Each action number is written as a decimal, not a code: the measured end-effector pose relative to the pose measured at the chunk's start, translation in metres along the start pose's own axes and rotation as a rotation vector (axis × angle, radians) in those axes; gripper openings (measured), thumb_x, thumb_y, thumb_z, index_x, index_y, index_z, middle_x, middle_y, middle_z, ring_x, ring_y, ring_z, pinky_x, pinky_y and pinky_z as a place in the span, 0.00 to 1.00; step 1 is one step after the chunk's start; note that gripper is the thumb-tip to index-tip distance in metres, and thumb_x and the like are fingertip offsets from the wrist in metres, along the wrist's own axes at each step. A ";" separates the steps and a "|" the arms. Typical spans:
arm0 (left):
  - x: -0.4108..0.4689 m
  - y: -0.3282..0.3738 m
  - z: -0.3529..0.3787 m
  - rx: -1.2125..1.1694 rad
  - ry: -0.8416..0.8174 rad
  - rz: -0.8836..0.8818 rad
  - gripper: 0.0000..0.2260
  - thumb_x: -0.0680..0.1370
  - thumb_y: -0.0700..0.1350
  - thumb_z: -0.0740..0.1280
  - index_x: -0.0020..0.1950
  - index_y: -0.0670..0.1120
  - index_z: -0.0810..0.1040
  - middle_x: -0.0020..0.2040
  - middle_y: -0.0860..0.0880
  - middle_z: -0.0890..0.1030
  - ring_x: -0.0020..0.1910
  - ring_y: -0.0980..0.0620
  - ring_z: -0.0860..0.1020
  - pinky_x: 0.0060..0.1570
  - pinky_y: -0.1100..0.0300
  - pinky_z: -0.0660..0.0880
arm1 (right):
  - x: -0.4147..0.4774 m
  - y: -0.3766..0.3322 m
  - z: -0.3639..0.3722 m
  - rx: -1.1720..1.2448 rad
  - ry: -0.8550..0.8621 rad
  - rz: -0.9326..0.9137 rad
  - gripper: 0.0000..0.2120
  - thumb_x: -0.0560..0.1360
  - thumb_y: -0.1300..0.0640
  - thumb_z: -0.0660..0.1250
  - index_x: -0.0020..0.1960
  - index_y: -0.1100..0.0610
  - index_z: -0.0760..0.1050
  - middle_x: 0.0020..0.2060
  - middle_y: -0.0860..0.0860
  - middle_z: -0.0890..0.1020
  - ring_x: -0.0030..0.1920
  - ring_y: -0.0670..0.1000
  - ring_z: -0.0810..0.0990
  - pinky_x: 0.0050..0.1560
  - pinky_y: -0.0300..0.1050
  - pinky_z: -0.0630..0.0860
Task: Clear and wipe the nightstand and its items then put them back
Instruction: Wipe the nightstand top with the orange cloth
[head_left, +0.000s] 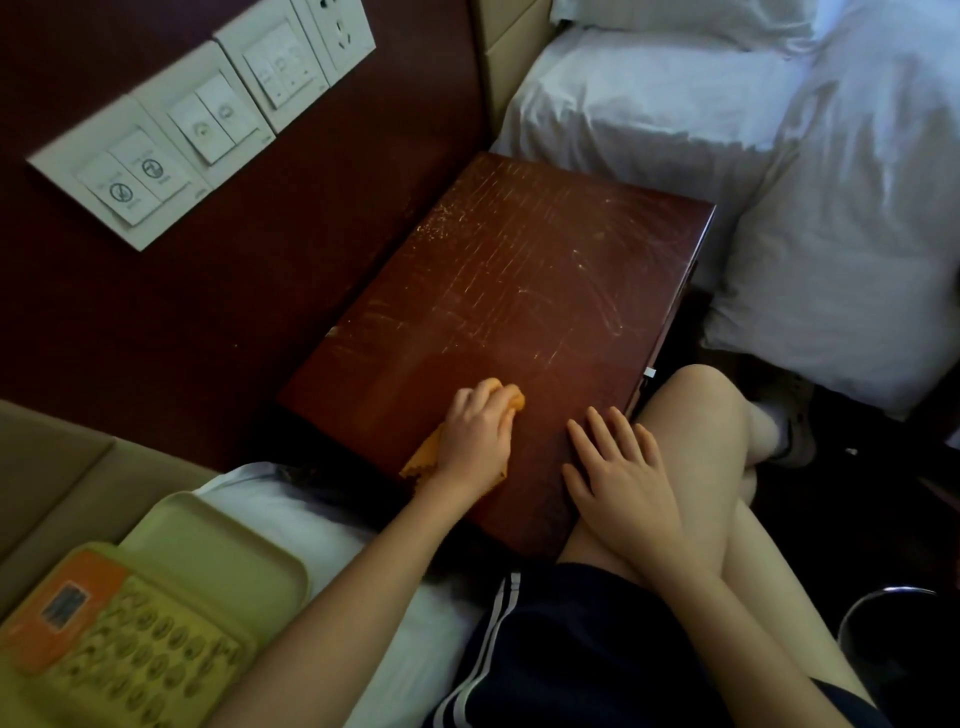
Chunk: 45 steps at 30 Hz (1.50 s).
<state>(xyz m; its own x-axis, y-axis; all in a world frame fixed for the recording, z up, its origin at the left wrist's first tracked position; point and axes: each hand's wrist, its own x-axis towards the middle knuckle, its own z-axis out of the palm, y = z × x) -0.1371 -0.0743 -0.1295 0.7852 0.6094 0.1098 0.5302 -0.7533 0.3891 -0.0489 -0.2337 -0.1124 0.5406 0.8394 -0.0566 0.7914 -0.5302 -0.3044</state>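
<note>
The dark red-brown nightstand (519, 270) stands between two beds, its scratched top bare. My left hand (475, 436) grips a crumpled orange cloth (511, 397) and presses it on the near left part of the top. My right hand (618, 478) lies flat with straight fingers on the near right corner of the nightstand, beside my knee. A cream telephone (119, 654) with an orange label and a pale tray (218, 530) lie on the white bed at the lower left.
A row of white wall switches and a socket (208, 114) is mounted on the dark red panel behind the nightstand. A bed with white bedding (779, 156) stands at the right. My bare knees (727, 441) are close to the nightstand front. A chair's rim (893, 613) shows at the lower right.
</note>
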 end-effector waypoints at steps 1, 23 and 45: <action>-0.007 -0.005 -0.002 0.000 -0.010 0.036 0.14 0.79 0.42 0.60 0.64 0.46 0.74 0.62 0.47 0.74 0.57 0.47 0.70 0.56 0.57 0.68 | 0.000 0.000 0.000 0.007 0.020 0.001 0.24 0.77 0.50 0.63 0.70 0.56 0.67 0.69 0.57 0.68 0.72 0.60 0.62 0.69 0.57 0.58; -0.007 -0.007 -0.005 -0.008 -0.020 0.084 0.14 0.79 0.42 0.60 0.64 0.45 0.75 0.61 0.47 0.74 0.56 0.47 0.70 0.55 0.59 0.67 | 0.003 0.000 0.001 0.000 -0.001 -0.007 0.25 0.79 0.46 0.55 0.74 0.52 0.59 0.74 0.53 0.60 0.75 0.56 0.52 0.72 0.51 0.47; -0.003 -0.002 0.000 -0.015 -0.027 0.143 0.13 0.79 0.43 0.61 0.63 0.45 0.75 0.59 0.46 0.75 0.55 0.46 0.71 0.54 0.56 0.69 | 0.001 0.000 -0.001 0.020 0.050 -0.001 0.24 0.76 0.50 0.64 0.70 0.56 0.68 0.69 0.57 0.69 0.71 0.60 0.62 0.69 0.57 0.58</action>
<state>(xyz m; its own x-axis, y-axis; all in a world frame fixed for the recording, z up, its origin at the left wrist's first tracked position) -0.1406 -0.0743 -0.1303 0.8610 0.4889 0.1401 0.4076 -0.8281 0.3849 -0.0479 -0.2326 -0.1116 0.5536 0.8328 -0.0089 0.7865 -0.5263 -0.3232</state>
